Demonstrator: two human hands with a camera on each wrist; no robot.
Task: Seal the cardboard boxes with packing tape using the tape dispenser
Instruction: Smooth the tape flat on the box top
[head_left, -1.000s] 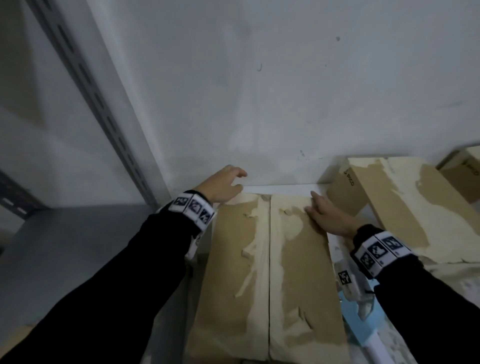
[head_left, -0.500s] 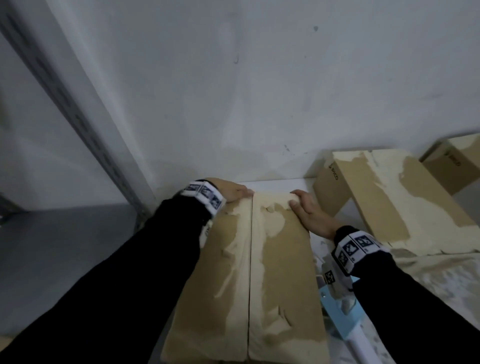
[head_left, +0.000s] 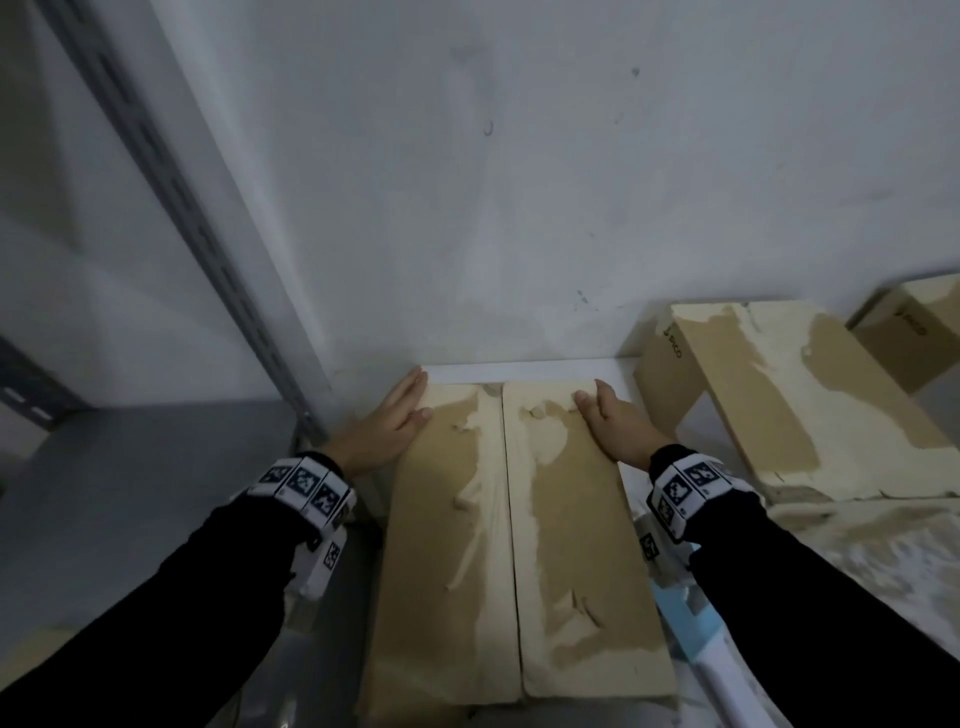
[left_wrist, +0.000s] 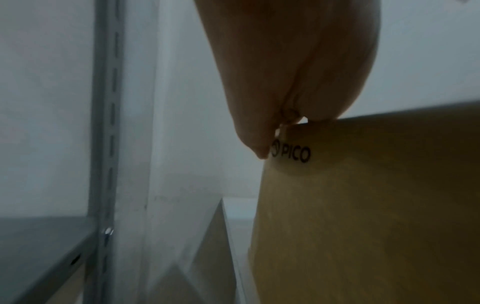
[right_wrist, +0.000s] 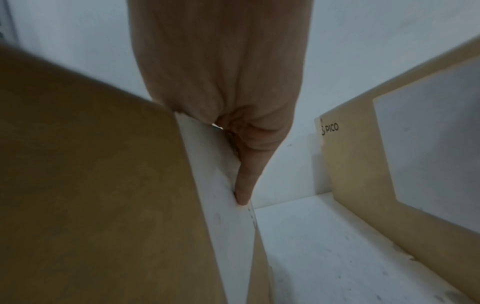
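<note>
A brown cardboard box (head_left: 519, 545) lies in front of me, its two top flaps shut and meeting in a seam down the middle. My left hand (head_left: 400, 418) rests at its far left corner, fingers straight along the side and thumb on top. In the left wrist view, the left hand (left_wrist: 285, 72) touches the box (left_wrist: 376, 205) beside a PICO logo. My right hand (head_left: 605, 415) rests on the far right corner, and in the right wrist view a straight finger (right_wrist: 245, 185) runs down the box side (right_wrist: 91, 185). A light blue and white tool (head_left: 685, 618) lies under my right forearm.
A second cardboard box (head_left: 779, 395) stands to the right, a third box (head_left: 914, 332) behind it. A white wall is close behind the boxes. A slotted metal upright (head_left: 182, 208) and a grey shelf (head_left: 130, 493) are on the left.
Both hands have slid out to the box's far corners. The left hand, curled over the far edge before, now lies straight along the left side. The right hand has moved off the flap top toward its edge.
</note>
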